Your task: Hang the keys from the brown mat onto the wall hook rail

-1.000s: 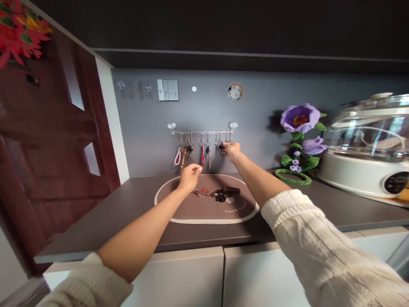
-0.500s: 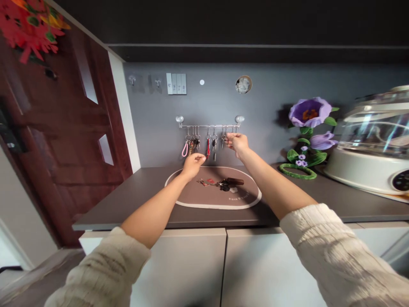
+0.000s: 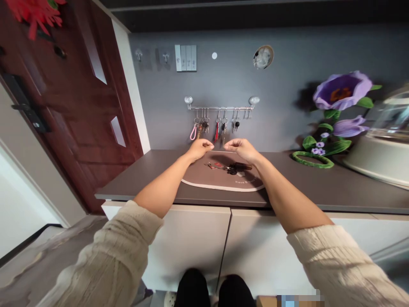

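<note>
left grip (image 3: pixel 200 149): raised over the back edge of the mat, at the end of an arm stretched out from a cream knitted sleeve (image 3: pixel 105 264). it is narrow, the fingers curled in to the thumb, with nothing seen in it.
right grip (image 3: pixel 242 149): level with the left grip and near it, with a gap between their fingertips. it is narrow too, the fingers bent down and the thumb close to the forefinger, nothing seen held.
bunch of keys (image 3: pixel 228 168): lies on the mat, below and between the two grips and nearer the right one, touched by neither. it has a red tag at its left end and a dark brown fob at its right.
mat (image 3: pixel 220 182): brown oval with a pale border, flat on the desk, with small pale lettering near its right front.
desk (image 3: pixel 143 179): dark grey top over white cabinet doors (image 3: pixel 191 243).
key rail (image 3: pixel 220 108): metal bar on the grey wall, straight above the mat and well above both grips.
on the rail's hooks: a pink loop (image 3: pixel 193 132) at the left, a red strap (image 3: pixel 216 131) in the middle, black-headed keys (image 3: pixel 235 124) to the right.
switches (image 3: pixel 185 57): pale row on the wall above the rail.
purple flower (image 3: pixel 341 91): ornament with green leaves, on the desk at the right, well apart from the mat.
appliance (image 3: pixel 380 149): white with a clear lid, at the far right edge, partly out of view.
door (image 3: pixel 79 106): dark red wood, at the left.
</note>
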{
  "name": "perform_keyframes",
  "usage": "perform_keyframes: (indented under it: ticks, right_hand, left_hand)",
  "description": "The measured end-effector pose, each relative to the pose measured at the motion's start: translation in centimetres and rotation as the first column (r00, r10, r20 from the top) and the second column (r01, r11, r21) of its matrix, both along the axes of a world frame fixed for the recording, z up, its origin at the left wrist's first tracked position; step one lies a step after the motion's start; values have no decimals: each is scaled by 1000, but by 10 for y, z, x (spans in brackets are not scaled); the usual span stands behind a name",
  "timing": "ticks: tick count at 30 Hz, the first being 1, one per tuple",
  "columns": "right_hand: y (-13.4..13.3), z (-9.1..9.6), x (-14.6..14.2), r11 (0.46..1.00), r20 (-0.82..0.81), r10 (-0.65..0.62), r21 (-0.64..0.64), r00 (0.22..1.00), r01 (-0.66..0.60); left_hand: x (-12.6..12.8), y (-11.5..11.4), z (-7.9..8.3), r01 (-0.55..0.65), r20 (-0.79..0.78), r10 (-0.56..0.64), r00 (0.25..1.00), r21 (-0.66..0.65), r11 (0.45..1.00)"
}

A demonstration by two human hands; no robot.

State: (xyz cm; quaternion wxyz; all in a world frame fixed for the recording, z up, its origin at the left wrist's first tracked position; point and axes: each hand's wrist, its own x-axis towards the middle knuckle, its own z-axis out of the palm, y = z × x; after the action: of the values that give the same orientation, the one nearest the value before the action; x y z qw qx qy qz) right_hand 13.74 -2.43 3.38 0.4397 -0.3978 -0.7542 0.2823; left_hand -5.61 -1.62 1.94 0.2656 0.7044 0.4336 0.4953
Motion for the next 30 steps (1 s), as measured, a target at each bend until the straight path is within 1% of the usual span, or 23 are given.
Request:
perform_keyframes:
  ticks: [3, 6, 11, 14, 16, 19, 22, 26, 30]
  right_hand:
    - [-6, -1, 8, 998, 198, 32, -59, 980, -21]
    - [-10, -2, 15, 987, 288, 90, -156, 953, -46]
    - [-7, -6, 20, 943, 286, 247, -292, 926, -161]
    - [-7, -11, 20, 925, 244, 293, -318, 925, -209]
    - [-7, -13, 19, 929, 197, 274, -308, 941, -205]
    - [-7, -14, 18, 938, 163, 223, -305, 961, -166]
    - [-7, -11, 17, 942, 200, 218, -300, 955, -152]
    - [-11, -7, 15, 967, 259, 164, -232, 952, -104]
    - [-19, -4, 12, 967, 177, 120, -242, 977, -75]
  left_hand:
    - [3, 1, -4, 46, -55, -44, 998, 21, 999]
    - [6, 2, -9, 84, -90, -83, 993, 17, 996]
    - [8, 6, -15, 142, -135, -141, 981, 0, 990]
    - [8, 9, -17, 169, -157, -165, 974, 16, 985]
    - [8, 9, -18, 191, -164, -185, 969, 24, 981]
    - [9, 10, -19, 219, -164, -213, 963, 22, 975]
    - [10, 10, -21, 251, -170, -246, 954, 11, 968]
    - [11, 9, -21, 274, -197, -267, 943, 10, 962]
    - [12, 8, -20, 299, -205, -289, 935, 18, 954]
